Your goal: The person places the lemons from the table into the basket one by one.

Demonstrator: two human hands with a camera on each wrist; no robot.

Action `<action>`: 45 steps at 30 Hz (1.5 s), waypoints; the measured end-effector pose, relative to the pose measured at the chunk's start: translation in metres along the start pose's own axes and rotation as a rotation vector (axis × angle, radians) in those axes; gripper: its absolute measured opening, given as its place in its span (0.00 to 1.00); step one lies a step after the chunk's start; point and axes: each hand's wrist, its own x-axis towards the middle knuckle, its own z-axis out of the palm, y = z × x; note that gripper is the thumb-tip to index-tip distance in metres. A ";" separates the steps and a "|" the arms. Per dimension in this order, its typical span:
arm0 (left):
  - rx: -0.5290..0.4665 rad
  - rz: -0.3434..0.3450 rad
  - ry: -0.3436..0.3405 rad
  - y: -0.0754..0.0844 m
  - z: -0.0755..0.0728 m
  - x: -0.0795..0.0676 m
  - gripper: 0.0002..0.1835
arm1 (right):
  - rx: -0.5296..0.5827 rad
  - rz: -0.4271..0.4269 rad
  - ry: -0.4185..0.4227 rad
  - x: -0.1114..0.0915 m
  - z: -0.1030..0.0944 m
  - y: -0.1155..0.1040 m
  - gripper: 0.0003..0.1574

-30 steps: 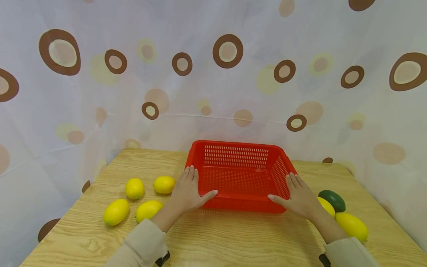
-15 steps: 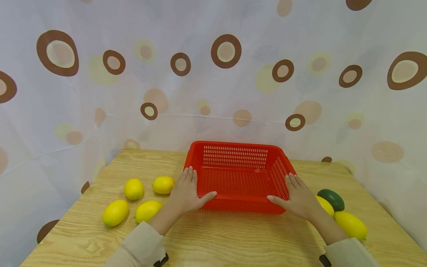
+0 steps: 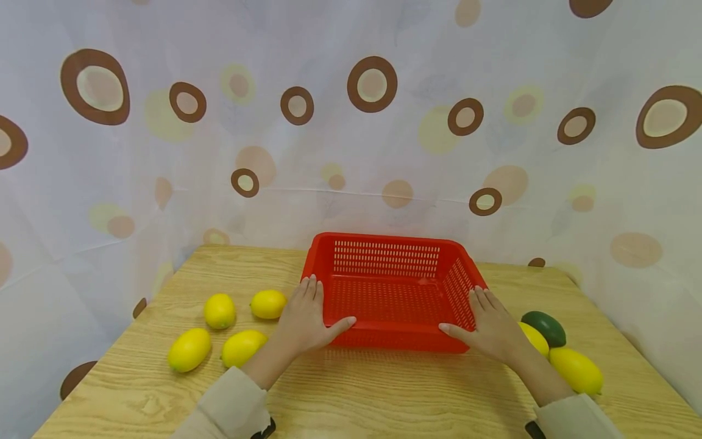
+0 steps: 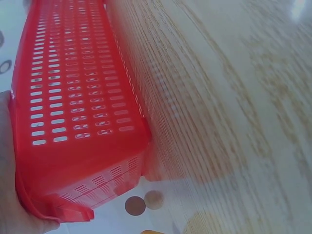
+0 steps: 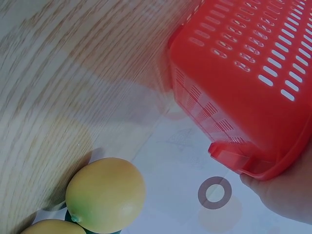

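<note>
A red plastic basket [image 3: 392,336] with slotted walls stands upright on the table, nothing inside it. My left hand [image 3: 304,318] rests on its near left corner, thumb along the front rim and straight fingers on the side rim. At the near right corner my right hand [image 3: 495,326] lies the same way. The left wrist view shows the basket's slotted front wall [image 4: 73,73] with part of the left hand [image 4: 7,180] at its rim. In the right wrist view the right hand [image 5: 287,192] touches the rim from outside.
Several lemons, among them one lemon [image 3: 189,350], lie left of the basket on the wooden table [image 3: 373,396]. To the right, beside my forearm, are two lemons, the nearer lemon [image 3: 576,371] in full sight, and a dark green oval fruit [image 3: 544,328]. A patterned curtain [image 3: 351,152] hangs behind.
</note>
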 end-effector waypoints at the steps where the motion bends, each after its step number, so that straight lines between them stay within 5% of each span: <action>1: 0.001 0.000 -0.002 0.000 0.000 0.000 0.52 | 0.000 0.000 -0.001 0.000 0.000 0.000 0.65; 45: 0.022 0.009 0.028 0.001 0.004 -0.011 0.52 | 0.000 -0.012 0.010 -0.008 0.005 0.001 0.64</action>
